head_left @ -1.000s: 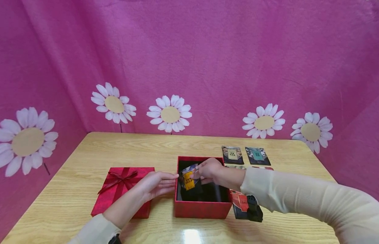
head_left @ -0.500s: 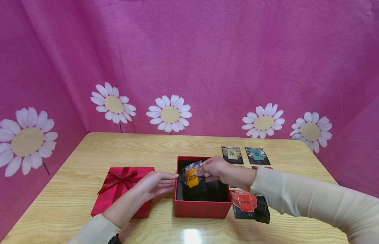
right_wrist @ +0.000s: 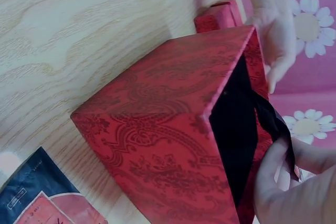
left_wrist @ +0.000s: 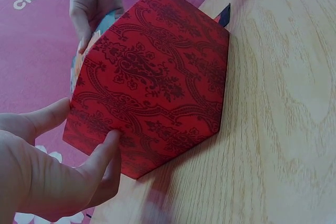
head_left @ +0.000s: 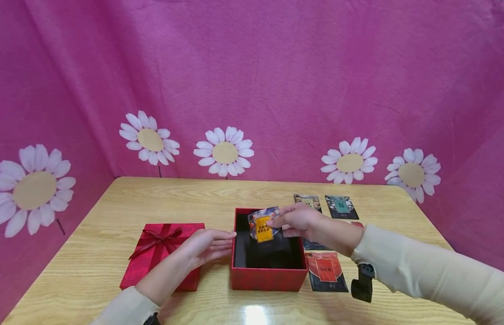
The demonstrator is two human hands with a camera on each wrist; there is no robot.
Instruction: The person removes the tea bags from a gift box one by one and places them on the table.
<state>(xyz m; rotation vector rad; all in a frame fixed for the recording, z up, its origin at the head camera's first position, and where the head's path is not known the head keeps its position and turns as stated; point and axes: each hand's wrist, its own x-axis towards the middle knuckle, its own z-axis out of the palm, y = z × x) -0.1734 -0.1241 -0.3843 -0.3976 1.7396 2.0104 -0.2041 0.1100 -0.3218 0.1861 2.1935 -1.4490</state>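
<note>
A red patterned gift box (head_left: 270, 280) with a black inside stands uncovered at the middle of the table. My right hand (head_left: 304, 221) pinches a dark packet (head_left: 264, 229) with a yellow label between thumb and fingers. The packet is tilted over the box's opening; its lower part is hard to tell from the black inside. In the right wrist view the packet (right_wrist: 275, 116) shows nearly edge-on at the opening. My left hand (head_left: 209, 246) touches the box's left wall near the rim, fingers fairly straight. The left wrist view shows those fingertips (left_wrist: 111, 136) against the patterned wall (left_wrist: 157, 82).
Left of the box lies a red lid (head_left: 187, 234) with a ribbon bow (head_left: 164, 238). To the right are a red-labelled packet (head_left: 326, 271), a teal-labelled packet (head_left: 342, 206) and other packets, partly covered by my right arm. A pink daisy-print cloth (head_left: 276, 90) hangs behind the table.
My right hand has moved right and slightly up with the yellow-labelled packet, uncovering more of the red-labelled packet. The left hand and the box have stayed in place.
</note>
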